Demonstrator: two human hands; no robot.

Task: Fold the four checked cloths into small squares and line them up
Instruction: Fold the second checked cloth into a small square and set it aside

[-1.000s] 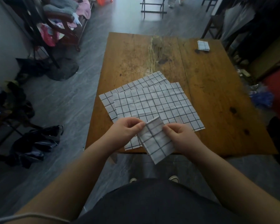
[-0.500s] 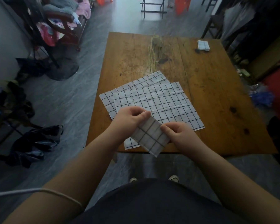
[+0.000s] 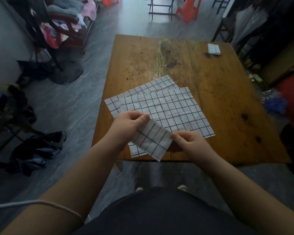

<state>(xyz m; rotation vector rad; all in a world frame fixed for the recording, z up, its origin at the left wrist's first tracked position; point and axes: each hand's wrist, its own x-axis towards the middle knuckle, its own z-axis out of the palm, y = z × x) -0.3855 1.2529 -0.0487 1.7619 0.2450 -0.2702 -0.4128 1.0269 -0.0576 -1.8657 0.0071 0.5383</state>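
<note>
While two open checked cloths (image 3: 166, 107) lay overlapped on the wooden table (image 3: 227, 102), the left hand (image 3: 127, 124) and right hand (image 3: 188, 141) each pinched a partly folded cloth (image 3: 151, 141) above its near edge; one folded square (image 3: 213, 49) sat at the far right corner.

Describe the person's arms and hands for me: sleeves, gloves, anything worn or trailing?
Both forearms are bare as far as the frame shows, with no sleeves in view. The left hand and right hand wear no gloves, and no rings or watch are visible. A thin whitish cord lies across the left arm near the elbow.
</note>
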